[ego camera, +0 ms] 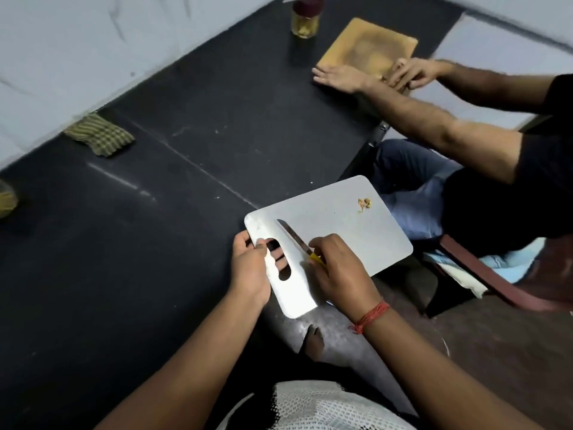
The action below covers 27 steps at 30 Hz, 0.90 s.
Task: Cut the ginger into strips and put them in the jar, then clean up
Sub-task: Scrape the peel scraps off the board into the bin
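White cutting board (338,225) sits at the near edge of the black desk (173,169), its right part hanging past the edge. Left hand (251,268) has the board by the handle end: thumb on top, fingers curled under and showing through the handle slot, so that grip is closed on the board. Right hand (338,268) holds a knife (294,237) by its yellow handle, fingers wrapped round it; grip is closed on the knife. Blade lies flat or near flat on the board, tip pointing toward the far left corner. Red thread band (370,316) on the right wrist.

Ginger scraps (364,203): small brownish cluster near the far right corner of the board, well apart from the blade. No other pieces visible on the board.

Jar (305,21) stands at the far side of the desk with yellowish contents in its lower part and a dark band or lid above; top is cut off by the frame, can't tell if it's capped. Just beside it, to the right, a wooden board (369,48) with a second person's hands (338,77) on its near edge. That person sits at the right, dark shirt, blue jeans.

Folded green checked cloth (99,138) lies at the left edge of the desk by the wall.
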Tool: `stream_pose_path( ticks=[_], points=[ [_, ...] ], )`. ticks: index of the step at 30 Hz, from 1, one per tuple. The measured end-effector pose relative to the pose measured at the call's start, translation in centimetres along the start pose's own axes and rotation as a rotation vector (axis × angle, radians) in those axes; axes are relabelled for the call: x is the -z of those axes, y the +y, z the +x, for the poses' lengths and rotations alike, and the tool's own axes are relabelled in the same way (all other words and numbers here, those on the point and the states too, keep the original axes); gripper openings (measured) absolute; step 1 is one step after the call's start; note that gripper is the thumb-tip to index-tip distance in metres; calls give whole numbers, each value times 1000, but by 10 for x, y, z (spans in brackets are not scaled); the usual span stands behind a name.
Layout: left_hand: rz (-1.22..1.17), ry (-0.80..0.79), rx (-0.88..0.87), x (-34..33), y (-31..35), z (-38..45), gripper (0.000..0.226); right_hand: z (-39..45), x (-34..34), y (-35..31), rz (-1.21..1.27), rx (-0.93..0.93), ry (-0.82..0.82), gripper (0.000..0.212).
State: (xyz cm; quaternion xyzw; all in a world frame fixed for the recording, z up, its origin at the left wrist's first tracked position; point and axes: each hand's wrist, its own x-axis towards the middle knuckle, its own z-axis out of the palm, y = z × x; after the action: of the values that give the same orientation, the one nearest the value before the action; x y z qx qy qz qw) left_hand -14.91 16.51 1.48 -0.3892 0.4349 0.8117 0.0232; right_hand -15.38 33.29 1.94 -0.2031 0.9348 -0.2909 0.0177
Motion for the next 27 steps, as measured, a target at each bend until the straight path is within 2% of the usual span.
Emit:
stream_pose_path(
  ticks=[12,16,23,27],
  points=[
    [84,-4,33,-47,-57,-10,23,-47,-8,71,92,-105,92,5],
    [129,-4,37,-48,-80,-6,23,-65,-25,88,130,-139,89,6],
    [146,61,121,-26,-133,23,19,-85,-70,119,167,-196,6,6],
    [139,147,157,-9,-166,46,25,-88,-104,141,152,-210,-89,4]
  ],
)
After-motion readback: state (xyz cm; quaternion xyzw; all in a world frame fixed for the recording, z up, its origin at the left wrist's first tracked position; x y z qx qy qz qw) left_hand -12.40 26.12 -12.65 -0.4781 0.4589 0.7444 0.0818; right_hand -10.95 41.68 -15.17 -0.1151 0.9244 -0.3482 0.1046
